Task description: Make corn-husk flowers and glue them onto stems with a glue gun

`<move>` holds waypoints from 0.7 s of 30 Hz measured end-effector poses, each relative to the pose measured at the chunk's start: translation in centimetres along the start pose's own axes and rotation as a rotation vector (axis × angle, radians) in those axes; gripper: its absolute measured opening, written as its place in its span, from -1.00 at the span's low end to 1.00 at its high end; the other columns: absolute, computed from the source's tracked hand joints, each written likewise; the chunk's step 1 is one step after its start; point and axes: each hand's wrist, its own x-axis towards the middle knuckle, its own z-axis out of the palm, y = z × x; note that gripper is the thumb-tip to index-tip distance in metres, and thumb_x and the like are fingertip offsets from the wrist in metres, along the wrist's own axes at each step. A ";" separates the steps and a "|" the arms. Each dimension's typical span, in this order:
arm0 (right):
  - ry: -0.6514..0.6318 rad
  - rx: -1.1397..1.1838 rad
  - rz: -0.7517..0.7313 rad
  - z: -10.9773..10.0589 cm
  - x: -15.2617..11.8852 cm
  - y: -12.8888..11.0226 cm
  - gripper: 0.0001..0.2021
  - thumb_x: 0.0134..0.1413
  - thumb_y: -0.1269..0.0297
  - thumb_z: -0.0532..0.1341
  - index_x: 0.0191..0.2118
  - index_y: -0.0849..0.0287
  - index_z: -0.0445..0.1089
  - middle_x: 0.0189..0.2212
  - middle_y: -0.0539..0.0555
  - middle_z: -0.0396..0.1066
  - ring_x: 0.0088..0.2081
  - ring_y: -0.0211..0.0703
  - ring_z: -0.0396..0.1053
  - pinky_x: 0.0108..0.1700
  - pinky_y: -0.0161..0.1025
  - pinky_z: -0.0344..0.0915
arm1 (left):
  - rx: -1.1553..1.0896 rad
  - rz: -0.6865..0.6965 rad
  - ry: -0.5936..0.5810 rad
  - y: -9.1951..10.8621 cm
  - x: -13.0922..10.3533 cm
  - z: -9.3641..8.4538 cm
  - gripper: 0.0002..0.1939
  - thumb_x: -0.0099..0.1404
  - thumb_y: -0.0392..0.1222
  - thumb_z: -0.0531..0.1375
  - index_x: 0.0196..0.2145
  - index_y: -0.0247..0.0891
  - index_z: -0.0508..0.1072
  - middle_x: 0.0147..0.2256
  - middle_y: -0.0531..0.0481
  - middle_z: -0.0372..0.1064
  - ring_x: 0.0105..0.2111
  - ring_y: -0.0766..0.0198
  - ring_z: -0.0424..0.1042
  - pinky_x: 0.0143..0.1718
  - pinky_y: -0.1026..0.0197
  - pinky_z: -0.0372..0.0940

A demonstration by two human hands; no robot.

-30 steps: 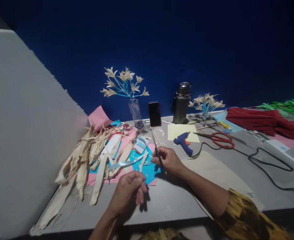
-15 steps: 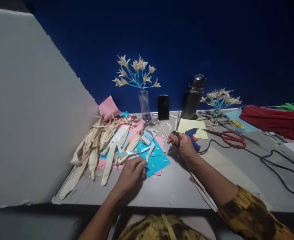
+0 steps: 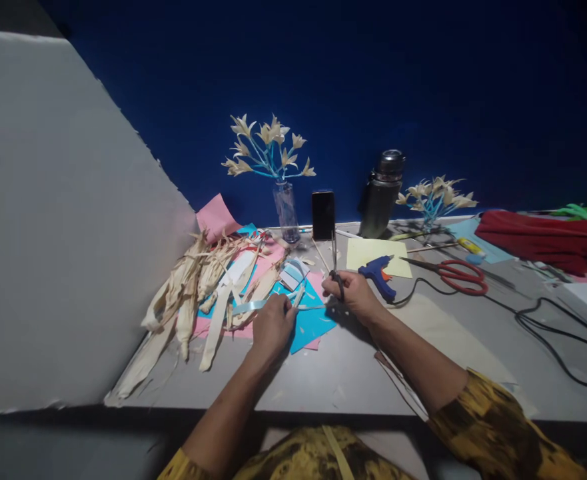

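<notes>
My left hand (image 3: 273, 325) is closed over the blue paper (image 3: 314, 327), its fingertips pinching a pale husk strip (image 3: 298, 297). A light blue ribbon (image 3: 249, 307) runs out to the left from behind that hand. Dark-handled scissors (image 3: 334, 257) are held in my right hand (image 3: 350, 293), blades pointing up. A thin pale length spans the gap between both hands; whether it is stem or strip I cannot tell. Dried corn husks (image 3: 188, 300) are heaped to the left. Just right of my right hand lies a blue glue gun (image 3: 379, 277).
A glass vase (image 3: 286, 213) of husk flowers stands at the back, beside a propped phone (image 3: 323, 215) and a steel flask (image 3: 383, 193). Red-handled scissors (image 3: 463, 277), a black cord (image 3: 538, 327) and red cloth (image 3: 538, 240) occupy the right side. A white partition (image 3: 73, 233) rises at left.
My left hand has moved up to the pale strip, now at its fingertips. My right hand has shifted left with the scissors, whose blades now point more upright. The view has shifted slightly.
</notes>
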 end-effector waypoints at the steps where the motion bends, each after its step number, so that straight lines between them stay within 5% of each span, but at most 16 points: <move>1: -0.016 0.018 0.010 0.1 0.0 0.0 -0.68 -0.15 0.05 0.40 -0.42 0.23 0.46 -0.52 0.02 0.45 -0.51 -0.27 0.29 -0.46 -0.32 0.17 | -0.050 0.005 0.017 -0.2 0.0 0.0 -0.88 0.29 -0.16 0.15 -0.40 -0.20 0.36 -0.34 -0.03 0.40 -0.31 0.15 0.39 -0.34 0.19 0.11; 4: -0.064 0.068 0.067 0.4 -0.1 0.1 -0.66 -0.25 0.13 0.46 -0.37 0.23 0.46 -0.55 -0.03 0.40 -0.53 -0.30 0.30 -0.48 -0.35 0.17 | -0.123 0.078 0.111 -0.2 -0.3 -0.4 -0.88 0.30 -0.18 0.13 -0.40 -0.19 0.36 -0.38 0.00 0.39 -0.35 0.19 0.36 -0.32 0.19 0.15; 10: -0.138 0.233 0.158 0.4 -0.2 0.1 -0.65 -0.15 0.04 0.40 -0.40 0.27 0.45 -0.50 0.03 0.44 -0.59 -0.36 0.23 -0.58 -0.38 0.09 | 0.058 0.521 0.335 1.3 -0.9 -0.9 -0.80 0.35 -0.32 0.04 -0.37 -0.22 0.43 -0.37 -0.11 0.41 -0.30 0.12 0.34 -0.24 0.10 0.15; 13: -0.110 0.244 0.164 0.4 -0.2 0.1 -0.68 -0.18 0.10 0.41 -0.42 0.26 0.42 -0.56 0.00 0.40 -0.60 -0.35 0.23 -0.58 -0.39 0.09 | 0.135 0.623 0.393 1.7 -0.7 -0.7 -0.76 0.35 -0.35 0.04 -0.41 -0.22 0.44 -0.38 -0.12 0.42 -0.31 0.12 0.34 -0.26 0.08 0.13; 21: 0.029 0.132 0.056 0.5 -0.2 0.0 -0.72 -0.26 0.21 0.38 -0.38 0.23 0.41 -0.65 -0.11 0.29 -0.61 -0.32 0.20 -0.54 -0.35 0.09 | 0.130 0.693 0.217 2.9 0.6 -1.0 -0.79 0.35 -0.32 0.04 -0.20 -0.26 0.47 -0.24 -0.19 0.45 -0.21 0.08 0.38 -0.19 0.07 0.19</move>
